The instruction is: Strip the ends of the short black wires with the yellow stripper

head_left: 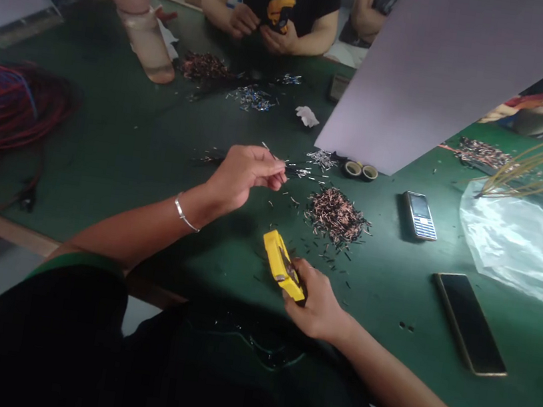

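Observation:
My left hand (pixel 247 176), with a bracelet on its wrist, pinches a thin dark wire over the table, its fingertips beside a small bundle of black wires with silvery ends (pixel 301 170). Lower and to the right, my right hand (pixel 315 303) is wrapped round a yellow hand tool (pixel 280 265), whose head points up and left. A heap of short copper-coloured and black pieces (pixel 335 218) lies on the green table (pixel 224 251) between and beyond my hands. Behind it are small silvery pieces (pixel 323 160) and two black rolls (pixel 361 170).
A keypad phone (pixel 420 216), a smartphone (pixel 471 324) and a clear plastic bag (pixel 523 245) lie at the right. Red cables (pixel 6 112) are coiled at the left. A bottle (pixel 148 38) and a grey panel (pixel 421 70) stand farther back; a person sits opposite.

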`<state>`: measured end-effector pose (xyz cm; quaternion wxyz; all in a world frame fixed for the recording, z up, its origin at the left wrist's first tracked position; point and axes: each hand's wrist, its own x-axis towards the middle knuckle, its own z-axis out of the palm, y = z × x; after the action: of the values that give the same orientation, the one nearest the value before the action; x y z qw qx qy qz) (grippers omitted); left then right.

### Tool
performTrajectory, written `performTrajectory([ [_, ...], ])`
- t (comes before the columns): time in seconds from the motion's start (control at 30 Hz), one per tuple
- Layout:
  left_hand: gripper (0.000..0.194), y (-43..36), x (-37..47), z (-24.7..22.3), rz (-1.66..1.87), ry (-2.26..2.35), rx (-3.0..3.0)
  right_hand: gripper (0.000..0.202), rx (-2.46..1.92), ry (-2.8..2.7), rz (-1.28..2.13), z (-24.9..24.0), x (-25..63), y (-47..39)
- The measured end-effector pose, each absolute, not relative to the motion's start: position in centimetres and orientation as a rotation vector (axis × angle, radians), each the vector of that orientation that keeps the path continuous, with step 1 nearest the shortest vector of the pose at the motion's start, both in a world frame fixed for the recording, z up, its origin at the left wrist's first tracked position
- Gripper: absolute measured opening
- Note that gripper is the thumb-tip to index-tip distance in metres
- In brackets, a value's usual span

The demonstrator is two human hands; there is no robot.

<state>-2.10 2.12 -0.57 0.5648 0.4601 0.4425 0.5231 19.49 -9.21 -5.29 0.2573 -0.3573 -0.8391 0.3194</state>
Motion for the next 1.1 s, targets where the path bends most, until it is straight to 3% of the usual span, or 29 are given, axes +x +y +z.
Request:
performTrajectory([
  [0.33, 0.016, 1.0, -1.4, 0.1, 1.227, 1.092, 1.159, 0.038, -1.093, -2.321, 0.632, -6.3, 19.4, -8.6],
  [0.67, 0.013, 0.7, -1.2, 0.0, 1.299, 1.096, 1.069, 0.033, -0.942, -1.266, 1.587, -4.9, 19.9, -7.7],
  [1.1, 0.007, -2.2, 0.8, 0.4, 1.295, 1.108, 1.244, 0.033, -0.919, -1.155, 1.664, -5.1, 19.6, -7.4],
])
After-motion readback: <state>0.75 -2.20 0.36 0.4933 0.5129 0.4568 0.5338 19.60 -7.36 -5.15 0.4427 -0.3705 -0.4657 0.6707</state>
